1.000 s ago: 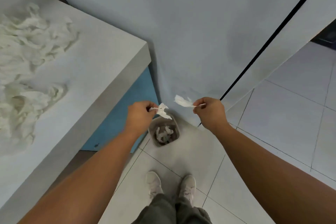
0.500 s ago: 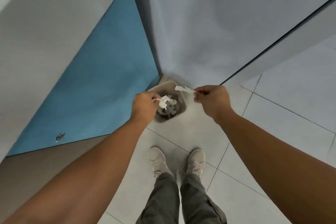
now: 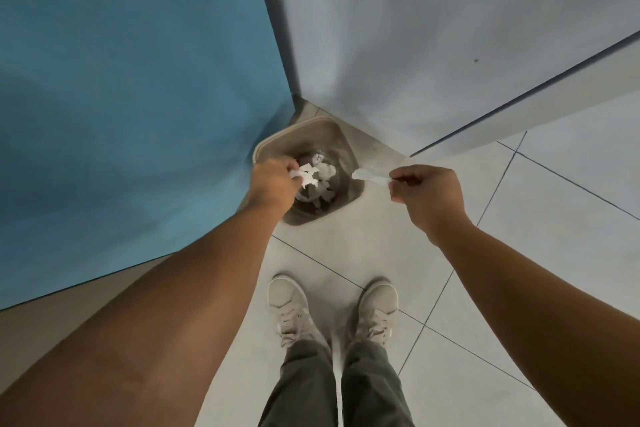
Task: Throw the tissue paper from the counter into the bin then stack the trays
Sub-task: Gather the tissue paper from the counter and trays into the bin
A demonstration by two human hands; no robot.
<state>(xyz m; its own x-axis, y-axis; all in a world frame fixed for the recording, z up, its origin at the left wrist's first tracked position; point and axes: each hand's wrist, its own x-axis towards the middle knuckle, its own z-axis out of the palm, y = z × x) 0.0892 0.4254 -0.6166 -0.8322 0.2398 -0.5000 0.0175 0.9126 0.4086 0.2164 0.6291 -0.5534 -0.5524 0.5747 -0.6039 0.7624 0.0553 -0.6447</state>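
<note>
A small beige bin (image 3: 298, 130) stands on the floor in the corner, with crumpled tissue (image 3: 323, 172) lying inside it. My left hand (image 3: 272, 185) is over the bin's left side and pinches a scrap of white tissue paper (image 3: 306, 175) above the opening. My right hand (image 3: 427, 196) is just right of the bin and pinches a thin strip of tissue (image 3: 369, 176) whose free end reaches over the bin's right rim. The counter top and the trays are out of view.
The blue side panel of the counter (image 3: 138, 97) fills the left. A grey wall (image 3: 415, 28) stands behind the bin. White floor tiles (image 3: 536, 218) spread to the right. My shoes (image 3: 332, 312) stand just behind the bin.
My view has tilted down, so the counter top and its tissue pile have left the frame. Both hands came lower and closer to the bin, each still pinching its tissue.
</note>
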